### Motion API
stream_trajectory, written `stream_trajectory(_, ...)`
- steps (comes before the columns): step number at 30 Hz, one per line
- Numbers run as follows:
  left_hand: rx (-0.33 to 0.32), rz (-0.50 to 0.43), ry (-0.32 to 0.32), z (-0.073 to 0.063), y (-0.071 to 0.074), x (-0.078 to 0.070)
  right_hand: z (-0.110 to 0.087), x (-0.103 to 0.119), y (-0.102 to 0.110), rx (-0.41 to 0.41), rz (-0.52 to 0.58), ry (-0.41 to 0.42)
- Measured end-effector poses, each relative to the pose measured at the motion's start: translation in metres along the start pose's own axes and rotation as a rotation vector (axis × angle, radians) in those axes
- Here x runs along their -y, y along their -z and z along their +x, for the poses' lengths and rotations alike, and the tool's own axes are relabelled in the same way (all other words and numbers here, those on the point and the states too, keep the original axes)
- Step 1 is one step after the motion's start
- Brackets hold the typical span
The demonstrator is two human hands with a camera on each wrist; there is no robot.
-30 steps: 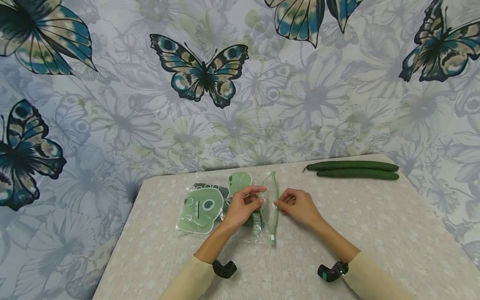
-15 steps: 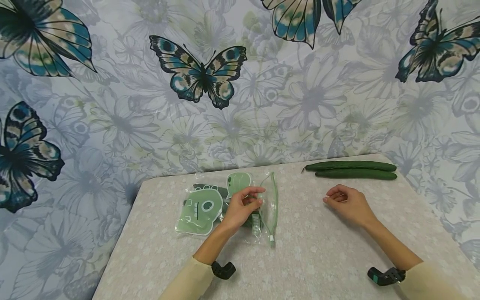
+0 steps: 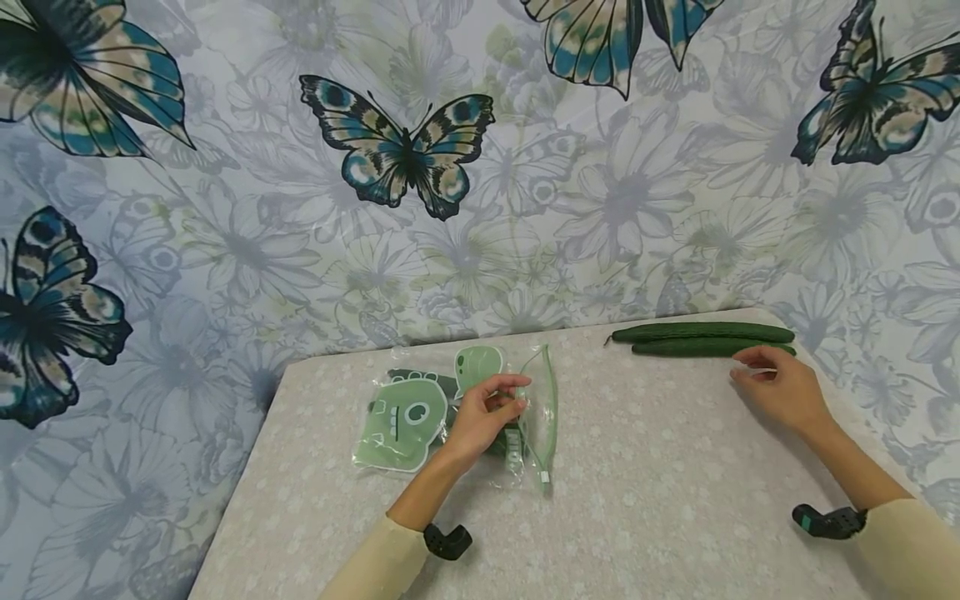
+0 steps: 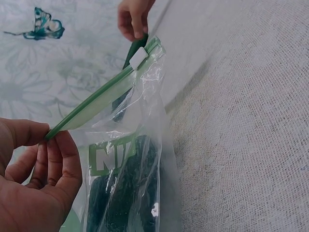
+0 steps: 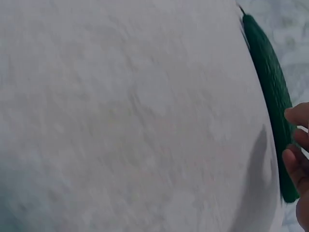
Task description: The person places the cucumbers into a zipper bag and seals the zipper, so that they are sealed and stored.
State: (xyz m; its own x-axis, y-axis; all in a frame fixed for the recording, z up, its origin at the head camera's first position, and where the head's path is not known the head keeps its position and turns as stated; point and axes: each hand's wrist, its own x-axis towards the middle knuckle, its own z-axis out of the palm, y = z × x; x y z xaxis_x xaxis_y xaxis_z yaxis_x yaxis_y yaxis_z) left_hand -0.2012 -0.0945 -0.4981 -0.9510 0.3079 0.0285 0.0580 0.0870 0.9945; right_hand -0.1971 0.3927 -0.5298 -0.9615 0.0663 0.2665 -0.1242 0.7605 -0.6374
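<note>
My left hand (image 3: 483, 421) pinches the green zip edge of a clear slider bag (image 3: 397, 421) printed with green cartoon shapes. The left wrist view shows thumb and fingers on the zip strip (image 4: 91, 99), with the white slider (image 4: 138, 58) at its far end. Dark green cucumbers (image 4: 116, 203) show through the plastic. At the back right, two long cucumbers (image 3: 697, 332) lie side by side on the table. My right hand (image 3: 783, 387), its fingers loosely bent, is at their right end, fingertips overlapping the nearer one in the head view. Nothing is between its fingers.
A table (image 3: 637, 500) with a pale patterned cloth carries everything. Behind it rises a butterfly-print wall covering (image 3: 480, 250), close to the table's back edge. The cucumbers lie near that back edge and the right corner.
My right hand has left the bag's zip edge and moved right across the table to the cucumbers' right end. The left hand has stayed at the bag.
</note>
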Motion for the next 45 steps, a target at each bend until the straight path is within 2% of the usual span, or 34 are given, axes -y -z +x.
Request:
stream_trajectory(7,-0.001,-0.006,0.003,-0.001,0.0,0.001,0.011,-0.026,0.014,-0.089,-0.115,-0.009)
stream_trajectory(13,-0.005,-0.015,0.016,-0.002,0.001,0.002,0.015,-0.034,0.02,-0.036,-0.168,-0.091)
stream_trajectory(20,0.023,-0.012,0.015,-0.002,-0.001,0.001,0.013,-0.047,0.027,-0.019,-0.178,-0.2)
stream_trajectory(23,0.03,-0.002,0.019,-0.002,-0.002,0.001,0.013,-0.053,0.028,-0.016,-0.185,-0.218)
stream_trajectory(27,0.023,0.0,0.018,-0.002,-0.002,0.0,0.014,-0.057,0.026,-0.04,-0.181,-0.192)
stream_trajectory(32,0.023,-0.003,0.016,-0.002,-0.001,-0.001,0.013,-0.055,0.023,-0.095,-0.135,-0.155)
stream_trajectory(38,0.03,0.001,0.016,-0.002,0.001,0.0,0.005,-0.049,0.027,-0.122,-0.035,-0.166)
stream_trajectory(42,0.026,0.003,0.021,-0.003,0.002,0.0,-0.001,-0.046,0.032,-0.105,0.076,-0.229)
stream_trajectory(45,0.023,0.002,0.023,-0.003,0.002,-0.001,-0.006,-0.043,0.035,-0.077,0.268,-0.327)
